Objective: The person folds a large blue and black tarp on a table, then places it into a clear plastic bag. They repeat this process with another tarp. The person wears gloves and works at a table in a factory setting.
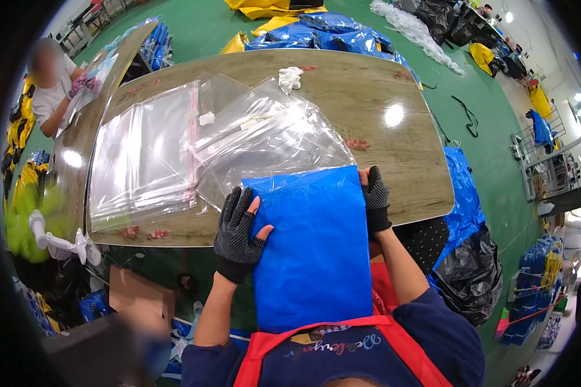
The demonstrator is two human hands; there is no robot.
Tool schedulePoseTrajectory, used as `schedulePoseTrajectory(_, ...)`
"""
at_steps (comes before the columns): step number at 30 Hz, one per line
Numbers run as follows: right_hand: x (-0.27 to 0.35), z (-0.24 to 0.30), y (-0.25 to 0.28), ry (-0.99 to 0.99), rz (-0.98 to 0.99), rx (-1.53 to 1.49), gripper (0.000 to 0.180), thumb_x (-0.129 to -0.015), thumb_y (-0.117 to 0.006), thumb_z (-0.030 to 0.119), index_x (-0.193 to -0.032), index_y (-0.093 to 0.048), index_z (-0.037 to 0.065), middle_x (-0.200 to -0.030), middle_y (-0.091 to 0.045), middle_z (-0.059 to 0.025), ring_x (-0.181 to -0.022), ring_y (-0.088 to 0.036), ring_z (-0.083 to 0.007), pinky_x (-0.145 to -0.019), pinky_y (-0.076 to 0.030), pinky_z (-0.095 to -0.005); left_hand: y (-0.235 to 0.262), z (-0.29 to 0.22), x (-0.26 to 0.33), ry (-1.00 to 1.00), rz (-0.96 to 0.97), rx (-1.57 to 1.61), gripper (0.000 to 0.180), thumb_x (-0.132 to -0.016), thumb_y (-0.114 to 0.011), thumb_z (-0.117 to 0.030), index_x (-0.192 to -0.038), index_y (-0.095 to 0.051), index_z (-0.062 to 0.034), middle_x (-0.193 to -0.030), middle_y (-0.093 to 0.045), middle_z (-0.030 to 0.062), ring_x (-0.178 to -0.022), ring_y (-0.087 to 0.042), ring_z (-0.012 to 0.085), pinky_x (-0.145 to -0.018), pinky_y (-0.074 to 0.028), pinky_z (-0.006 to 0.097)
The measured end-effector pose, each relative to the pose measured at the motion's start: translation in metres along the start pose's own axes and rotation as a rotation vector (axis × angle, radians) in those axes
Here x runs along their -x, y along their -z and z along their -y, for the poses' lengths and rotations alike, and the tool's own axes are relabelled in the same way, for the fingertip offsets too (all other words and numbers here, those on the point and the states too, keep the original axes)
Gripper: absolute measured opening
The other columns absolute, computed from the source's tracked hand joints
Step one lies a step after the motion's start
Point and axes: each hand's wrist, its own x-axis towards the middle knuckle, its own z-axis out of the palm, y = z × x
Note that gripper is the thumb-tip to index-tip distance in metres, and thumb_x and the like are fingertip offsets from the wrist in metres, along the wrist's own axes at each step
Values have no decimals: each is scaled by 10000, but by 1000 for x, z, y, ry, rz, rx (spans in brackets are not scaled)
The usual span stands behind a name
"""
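A smooth, folded blue sheet (313, 258) stretches from the table's near edge down toward my body. Its far edge meets a clear plastic bag (281, 138); whether it lies inside the bag or against it, I cannot tell. My left hand (241, 226), in a black dotted glove with bare fingertips, rests along the sheet's left edge, fingers extended and thumb on the blue. At the far right corner, my right hand (376, 197), gloved alike, has its fingers closed on the sheet's edge.
More clear bags (145, 151) lie flat on the wooden table (394, 161) at left. A crumpled white glove (290, 79) sits farther back. A person (51, 84) works at the adjoining table. Black and blue bundles (468, 271) lie beside the table at right.
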Motion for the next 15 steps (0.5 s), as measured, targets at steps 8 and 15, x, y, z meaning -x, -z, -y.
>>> schedulePoseTrajectory(8, -25, 29, 1, -15, -35, -78, 370, -968, -464, 360, -810, -499, 28, -654, -524, -128, -607, -515, -225, -593, -428, -366, -3, 3, 2, 49, -24, 63, 543, -828, -668, -297, -1278, -520, -32, -1364, -444, 212, -1305, -374, 375, -1073, -305, 440)
schedulePoseTrajectory(15, -21, -9, -11, -87, -93, -62, 355, -963, -482, 348, -810, -493, 28, -661, -543, -104, -608, -508, -199, -592, -433, -350, -7, 1, 0, 32, -10, 65, 525, -824, -675, -255, -1279, -525, -41, -1367, -445, 202, -1304, -379, 366, -1066, -317, 437)
